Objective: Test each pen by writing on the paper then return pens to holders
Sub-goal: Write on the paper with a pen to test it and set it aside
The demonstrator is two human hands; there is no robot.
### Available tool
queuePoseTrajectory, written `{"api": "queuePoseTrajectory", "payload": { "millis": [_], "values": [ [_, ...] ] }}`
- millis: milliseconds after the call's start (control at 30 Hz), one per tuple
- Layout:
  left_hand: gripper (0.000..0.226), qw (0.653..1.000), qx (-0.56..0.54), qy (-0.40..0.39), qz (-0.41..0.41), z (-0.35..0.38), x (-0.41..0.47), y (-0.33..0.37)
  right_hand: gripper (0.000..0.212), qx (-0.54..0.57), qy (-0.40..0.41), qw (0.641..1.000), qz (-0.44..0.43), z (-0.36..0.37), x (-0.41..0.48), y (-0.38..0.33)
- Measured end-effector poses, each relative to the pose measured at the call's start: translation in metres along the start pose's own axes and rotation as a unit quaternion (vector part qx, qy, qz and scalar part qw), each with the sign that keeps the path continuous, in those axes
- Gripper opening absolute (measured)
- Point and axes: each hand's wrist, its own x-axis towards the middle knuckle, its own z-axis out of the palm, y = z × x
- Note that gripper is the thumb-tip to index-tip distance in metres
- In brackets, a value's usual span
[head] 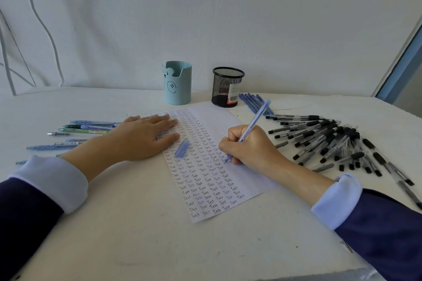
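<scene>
Paper (214, 125) lies slantwise on the pale, slightly scuffed tabletop (137, 223), its near part filled with neat columns of the word "Test" and a bare strip down its right side. At the edge of that strip the right hand (249, 146) has its fingers curled round a slim, translucent blue pen (253, 121), tip on the sheet, evidently mid-word. The left hand (139, 137) lies flat over the paper's left margin, fingers straight and together, I'd say to keep the thin sheet from sliding under the strokes. Just beside that hand, on the paper, rests the pen's frosted blue cap (182, 148), kept close for recapping.

Right of the paper sprawls a heap of black-capped pens (324, 139) with clear barrels. Left of it lie a few mixed pens (86, 130), blue and green. Beyond the paper's far right corner sits a bunch of blue pens (253, 100). Behind its far edge stand a smooth teal holder (178, 84) with a bear face and a black mesh holder (226, 86); no pens show above either rim, so most returning looks undone.
</scene>
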Motion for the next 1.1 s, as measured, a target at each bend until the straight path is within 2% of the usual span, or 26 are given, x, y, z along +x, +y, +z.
{"api": "queuePoseTrajectory", "payload": {
  "millis": [500, 733, 933, 1100],
  "values": [
    [0.101, 1.000, 0.002, 0.000, 0.002, -0.0005, -0.0002, 0.0007, 0.032, -0.009, -0.004, 1.000, 0.012, -0.0018, -0.0004, -0.0004],
    [0.101, 1.000, 0.004, -0.005, 0.002, -0.0012, -0.0008, 0.0011, 0.038, -0.011, 0.002, 1.000, 0.011, -0.0026, -0.0004, -0.0014],
    [0.116, 1.000, 0.002, -0.007, 0.000, -0.0017, -0.0005, 0.0012, 0.041, -0.008, 0.016, 1.000, 0.007, -0.0029, -0.0006, -0.0005],
    [0.113, 1.000, 0.001, -0.007, 0.000, -0.0019, -0.0010, 0.0022, 0.040, -0.014, 0.014, 1.000, 0.007, -0.0033, 0.0007, 0.0019]
  ]
}}
